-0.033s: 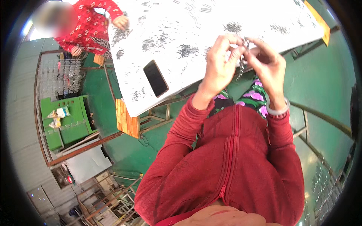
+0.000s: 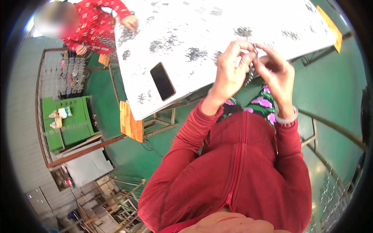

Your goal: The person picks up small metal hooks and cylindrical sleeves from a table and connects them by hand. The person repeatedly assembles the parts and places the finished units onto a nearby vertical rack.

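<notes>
Both my hands meet above the near edge of the white table (image 2: 140, 110). My left hand (image 2: 231, 70) is closed in a pinch, thumb against forefinger. Facing it, my right hand (image 2: 278, 73) pinches too, its fingertips almost touching the left ones. From between them hangs a short, dark, shiny chain-like strip (image 2: 250, 79); its upper end is partly hidden by the fingers. Small dark thin pieces lie in loose heaps on the tabletop, one heap (image 2: 243, 32) just beyond my hands and another heap (image 2: 195, 53) to their left.
A dark phone (image 2: 163, 81) lies near the table's left corner. Across at the far left, a person in red patterned clothes (image 2: 95, 23) has a hand (image 2: 130, 22) by a heap. A wooden stool (image 2: 131, 122) stands under the corner; a green cabinet (image 2: 72, 132) stands farther left.
The view has shifted slightly, so the table sits a little lower. My hands remain pinched together, and the strip's hanging end now shows less below the fingers.
</notes>
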